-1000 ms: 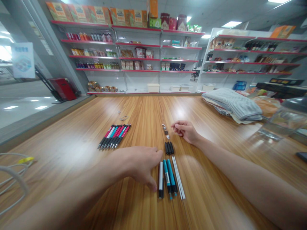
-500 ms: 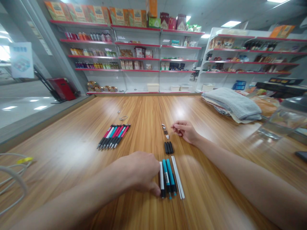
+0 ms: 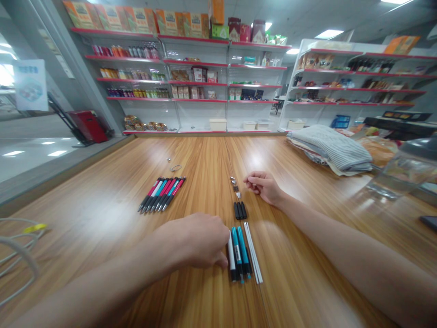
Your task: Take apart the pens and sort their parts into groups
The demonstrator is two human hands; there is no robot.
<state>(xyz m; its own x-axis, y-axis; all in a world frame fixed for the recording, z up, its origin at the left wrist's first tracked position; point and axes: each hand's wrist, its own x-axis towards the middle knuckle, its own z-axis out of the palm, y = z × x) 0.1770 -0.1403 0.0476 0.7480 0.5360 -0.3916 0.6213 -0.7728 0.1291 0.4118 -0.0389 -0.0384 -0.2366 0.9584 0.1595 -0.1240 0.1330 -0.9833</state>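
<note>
My left hand (image 3: 200,240) rests on the wooden table (image 3: 102,214), fingers curled, with thumb and fingertips pinching a white and black pen barrel (image 3: 232,259). Right beside that barrel lie two teal pen barrels (image 3: 241,253) and white refill tubes (image 3: 253,253). Beyond them sit three short black pen caps (image 3: 240,210) and a few tiny metal springs and tips (image 3: 235,183). My right hand (image 3: 263,186) lies further back, fingers loosely curled in a pinch near those small parts; whether it holds anything is hidden. A row of assembled pink, teal and white pens (image 3: 162,188) lies to the left.
Folded striped cloth (image 3: 331,148) lies at the far right, with a clear plastic jar (image 3: 403,175) nearer. A grey cable with a yellow tag (image 3: 20,246) sits at the left edge. A small ring (image 3: 176,168) lies beyond the pens. Store shelves (image 3: 198,82) stand behind.
My left hand has closed from flat fingers into a pinch on the white and black barrel and nudged it right, against the teal barrels. My right hand has stayed put.
</note>
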